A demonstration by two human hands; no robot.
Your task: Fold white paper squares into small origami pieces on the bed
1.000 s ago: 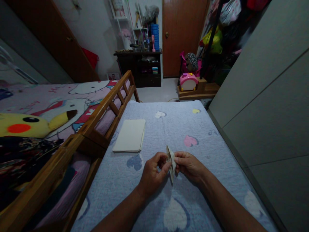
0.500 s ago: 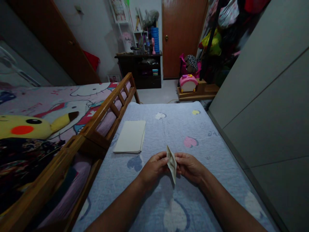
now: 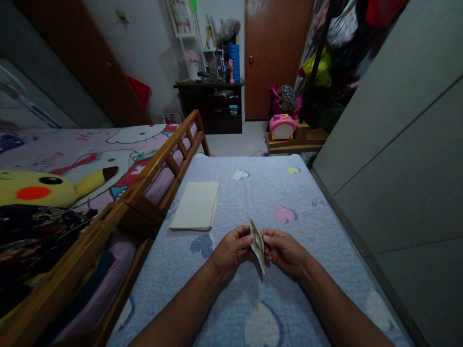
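Pinching folded paper (image 3: 257, 246) between left hand (image 3: 229, 253) and right hand (image 3: 284, 251) — pink case (image 3: 282, 126) beyond.

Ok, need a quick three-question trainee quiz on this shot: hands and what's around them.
1. Which is nearer the wooden bed rail: the left hand or the right hand?
2. True or false: the stack of cream paper lies on the blue quilt, apart from both hands.
3. Fill in the blank: the folded paper is held between ___ hands.

Key: 1. left hand; 2. true; 3. both
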